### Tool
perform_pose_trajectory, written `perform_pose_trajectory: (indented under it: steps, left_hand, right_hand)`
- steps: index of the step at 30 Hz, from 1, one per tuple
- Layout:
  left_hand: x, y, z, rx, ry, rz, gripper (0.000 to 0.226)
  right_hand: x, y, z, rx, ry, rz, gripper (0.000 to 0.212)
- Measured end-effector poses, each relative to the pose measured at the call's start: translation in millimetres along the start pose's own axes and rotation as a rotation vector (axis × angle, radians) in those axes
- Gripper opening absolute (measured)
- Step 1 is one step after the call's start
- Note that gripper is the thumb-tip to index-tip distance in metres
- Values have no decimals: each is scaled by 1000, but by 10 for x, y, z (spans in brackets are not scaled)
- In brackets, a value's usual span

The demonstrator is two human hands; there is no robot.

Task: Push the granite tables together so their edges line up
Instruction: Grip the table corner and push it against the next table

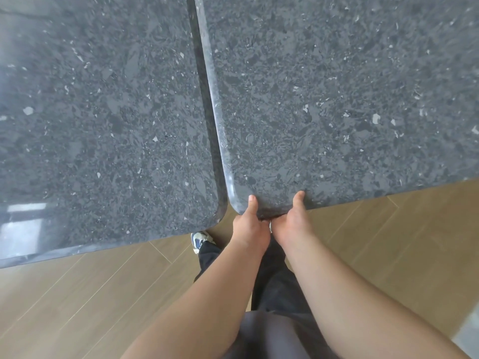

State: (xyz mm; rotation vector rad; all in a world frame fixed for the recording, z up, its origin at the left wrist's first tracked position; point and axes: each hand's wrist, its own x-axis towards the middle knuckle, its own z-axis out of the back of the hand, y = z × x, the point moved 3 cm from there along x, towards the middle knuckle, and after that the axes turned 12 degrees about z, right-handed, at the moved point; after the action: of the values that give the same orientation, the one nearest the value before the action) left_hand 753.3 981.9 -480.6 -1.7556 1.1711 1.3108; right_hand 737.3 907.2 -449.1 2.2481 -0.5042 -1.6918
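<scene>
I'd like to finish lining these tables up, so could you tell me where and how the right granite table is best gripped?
Grip the right granite table by its near edge beside the rounded corner, from the person's side, thumbs on top and fingers under the rim, as the left hand and right hand do. That overhanging lip gives purchase, probably enough to steer it against the left granite table.

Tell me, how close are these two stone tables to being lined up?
Mostly there. Done: the left table and right table already sit side by side, with only a thin dark seam between them. In hand: the left hand and right hand grip the right table's near edge by its corner. Left: the near edges don't match yet; the left table's corner sits closer to the person.
</scene>
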Motion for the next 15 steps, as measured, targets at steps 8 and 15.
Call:
perform_pose_trajectory:
  steps: [8, 15]
  left_hand:
    - [178, -95, 132, 112, 95, 47, 66]
    - [161, -96, 143, 93, 95, 87, 49]
  right_hand:
    - [14, -155, -100, -34, -107, 78, 74]
    - [89, -176, -45, -53, -125, 75, 76]
